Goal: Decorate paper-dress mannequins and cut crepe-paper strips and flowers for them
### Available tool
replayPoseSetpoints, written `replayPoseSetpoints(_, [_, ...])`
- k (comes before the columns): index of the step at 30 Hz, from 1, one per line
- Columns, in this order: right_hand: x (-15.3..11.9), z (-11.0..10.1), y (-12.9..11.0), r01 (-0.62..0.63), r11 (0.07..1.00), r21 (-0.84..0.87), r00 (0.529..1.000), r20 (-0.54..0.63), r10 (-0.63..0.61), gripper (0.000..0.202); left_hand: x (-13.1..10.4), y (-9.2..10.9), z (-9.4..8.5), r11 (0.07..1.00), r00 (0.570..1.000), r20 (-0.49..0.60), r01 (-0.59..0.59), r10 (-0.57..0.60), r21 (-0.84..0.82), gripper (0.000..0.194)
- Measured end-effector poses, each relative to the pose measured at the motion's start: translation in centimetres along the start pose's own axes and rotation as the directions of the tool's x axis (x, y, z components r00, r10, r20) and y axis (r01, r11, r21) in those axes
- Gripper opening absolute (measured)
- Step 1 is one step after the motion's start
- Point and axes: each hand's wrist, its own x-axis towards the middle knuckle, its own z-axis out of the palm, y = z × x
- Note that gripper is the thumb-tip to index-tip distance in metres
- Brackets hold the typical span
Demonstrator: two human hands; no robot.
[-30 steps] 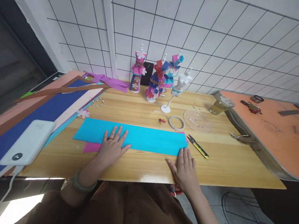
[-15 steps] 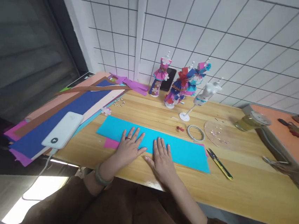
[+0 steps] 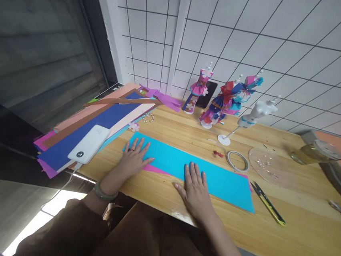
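A long turquoise sheet [image 3: 170,160] lies flat near the table's front edge, apparently paper or felt. Beneath it, a pink sheet [image 3: 158,170] peeks out along the near side and at the right end. My left hand [image 3: 132,160] rests on the turquoise sheet's left end, fingers spread. On the middle of the same sheet lies my right hand [image 3: 195,190], fingers stretched out and thumb on the wood. Neither hand grips anything. Just off the sheet's right end are yellow-handled snips [image 3: 268,204]. A roll of tape [image 3: 237,161] and a small red piece [image 3: 218,154] sit behind it.
Coloured sheets [image 3: 99,117] are stacked at left under a white power bank [image 3: 89,144] with a cable. Dressed miniature mannequins [image 3: 198,90], a bare white mannequin [image 3: 258,112] and a phone [image 3: 206,94] stand by the wall. A clear dish [image 3: 265,165] and a cup [image 3: 315,152] are at right.
My left hand has slid left along the turquoise sheet to its end, widening the gap between my hands. The whole view has shifted, with the table things appearing further right.
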Motion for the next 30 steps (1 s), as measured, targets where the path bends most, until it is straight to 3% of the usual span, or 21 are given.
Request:
replayPoseSetpoints(9, [-1.1, -0.6, 1.2, -0.073, 0.997, -0.016, 0.996, 0.043, 0.074, 0.074, 0.1, 0.1, 0.0, 0.999, 1.0, 0.018, 0.024, -0.025, 0.036, 0.067])
replayPoseSetpoints(21, [-8.1, -1.0, 9.5, -0.344, 0.933, -0.108, 0.939, -0.019, 0.344, 0.075, 0.7, -0.2, 0.2, 0.997, 0.996, 0.08, 0.031, -0.037, 0.068, 0.068])
replayPoseSetpoints(30, [-8.7, -0.6, 10.4, -0.332, 0.937, -0.109, 0.943, -0.044, 0.33, 0.075, 0.7, 0.0, -0.1, 0.996, 0.993, 0.107, 0.04, -0.048, 0.079, 0.067])
